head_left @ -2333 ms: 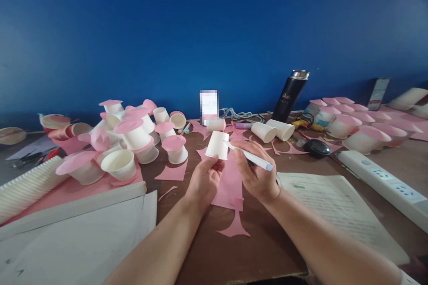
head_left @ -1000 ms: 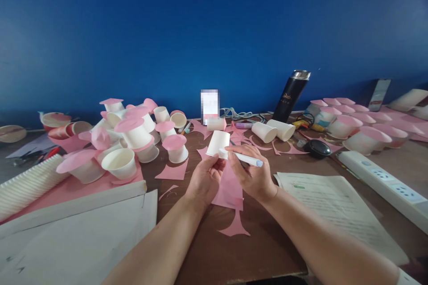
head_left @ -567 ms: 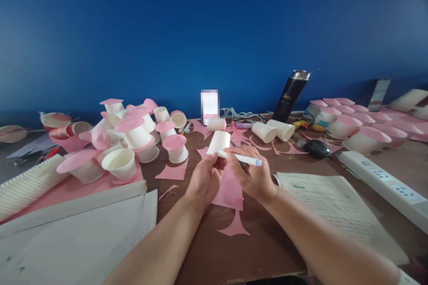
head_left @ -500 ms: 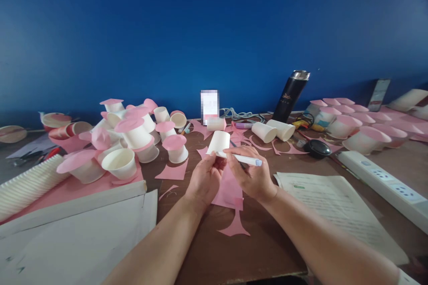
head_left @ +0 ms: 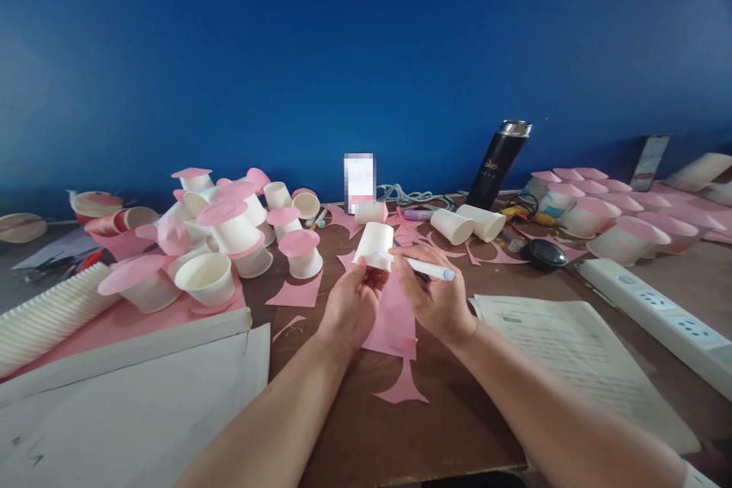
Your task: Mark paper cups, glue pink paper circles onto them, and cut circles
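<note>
Holding one white paper cup [head_left: 374, 245] upside down above the middle of the bench [head_left: 457, 427], the left hand [head_left: 348, 310] pinches its rim between closed fingers. The right hand [head_left: 435, 297] grips one white pen [head_left: 426, 268], its tip touching the cup. Two more cups [head_left: 467, 223] lie on their sides beyond, near one black flask [head_left: 496, 162].

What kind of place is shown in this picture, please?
Probably a craft work desk against a blue wall: many white paper cups with pink tops, pink paper scraps, and a pen held to a cup.
</note>
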A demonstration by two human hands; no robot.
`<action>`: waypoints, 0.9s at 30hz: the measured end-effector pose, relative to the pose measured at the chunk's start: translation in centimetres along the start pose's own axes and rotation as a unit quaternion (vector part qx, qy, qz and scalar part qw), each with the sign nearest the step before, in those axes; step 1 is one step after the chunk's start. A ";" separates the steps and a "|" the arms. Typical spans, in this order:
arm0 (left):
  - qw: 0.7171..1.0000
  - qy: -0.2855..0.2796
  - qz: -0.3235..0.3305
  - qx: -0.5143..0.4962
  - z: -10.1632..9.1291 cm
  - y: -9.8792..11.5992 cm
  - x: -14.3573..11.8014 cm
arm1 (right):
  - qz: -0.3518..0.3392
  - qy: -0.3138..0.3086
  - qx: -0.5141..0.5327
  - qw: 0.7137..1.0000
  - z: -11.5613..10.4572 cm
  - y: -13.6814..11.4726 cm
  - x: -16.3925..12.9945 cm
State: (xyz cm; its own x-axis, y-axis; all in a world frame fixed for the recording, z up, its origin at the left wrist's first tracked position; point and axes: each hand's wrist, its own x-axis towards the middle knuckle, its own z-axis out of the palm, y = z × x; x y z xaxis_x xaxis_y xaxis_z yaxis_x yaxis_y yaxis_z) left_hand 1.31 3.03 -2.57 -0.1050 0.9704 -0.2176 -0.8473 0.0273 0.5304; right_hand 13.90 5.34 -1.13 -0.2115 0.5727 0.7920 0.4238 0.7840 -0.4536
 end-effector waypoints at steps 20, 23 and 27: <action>1.000 -0.003 0.004 0.008 -0.2 0.1 0.2 | -0.002 -0.003 -0.017 1.000 0.0 -0.1 -0.1; 1.000 0.019 0.006 -0.009 -0.1 0.2 0.2 | 0.009 0.005 -0.039 0.999 0.0 0.1 -0.1; 0.999 0.021 0.001 -0.030 -0.2 0.2 0.2 | 0.007 0.024 -0.065 0.998 0.1 0.2 0.0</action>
State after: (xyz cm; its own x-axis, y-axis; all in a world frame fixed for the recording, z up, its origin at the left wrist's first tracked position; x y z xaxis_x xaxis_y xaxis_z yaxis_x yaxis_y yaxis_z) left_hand 1.01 3.20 -2.67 -0.1274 0.9595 -0.2511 -0.8763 0.0097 0.4817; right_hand 13.93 5.51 -1.29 -0.1638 0.5697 0.8054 0.5374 0.7362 -0.4115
